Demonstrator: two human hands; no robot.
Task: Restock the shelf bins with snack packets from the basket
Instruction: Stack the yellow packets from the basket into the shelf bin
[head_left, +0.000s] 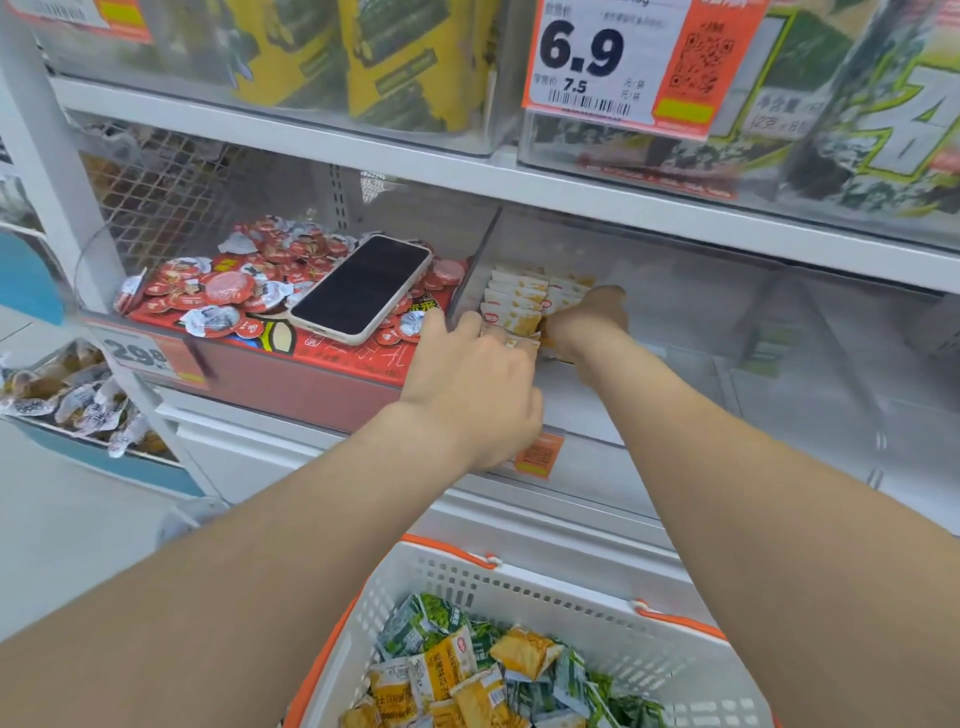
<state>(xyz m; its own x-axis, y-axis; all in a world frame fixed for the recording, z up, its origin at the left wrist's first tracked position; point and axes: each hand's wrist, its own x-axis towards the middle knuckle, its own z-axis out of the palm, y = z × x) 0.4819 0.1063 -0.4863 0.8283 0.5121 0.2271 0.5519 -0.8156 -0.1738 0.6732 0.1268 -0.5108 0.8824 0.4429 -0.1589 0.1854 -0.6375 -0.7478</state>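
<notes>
At 9 o'clock a red box (322, 384) of round packets carries a phone (361, 288) lying flat. Just right of centre, the left hand (478, 384) has its fingers curled together over the front of a row of yellow packets (517, 306) standing in the clear bin (727, 322). At 1 o'clock from it, the right hand (589, 314) touches the row's side; I cannot tell how its fingers lie. At 6 o'clock, the basket (571, 597) holds yellow and green snack packets (467, 670).
</notes>
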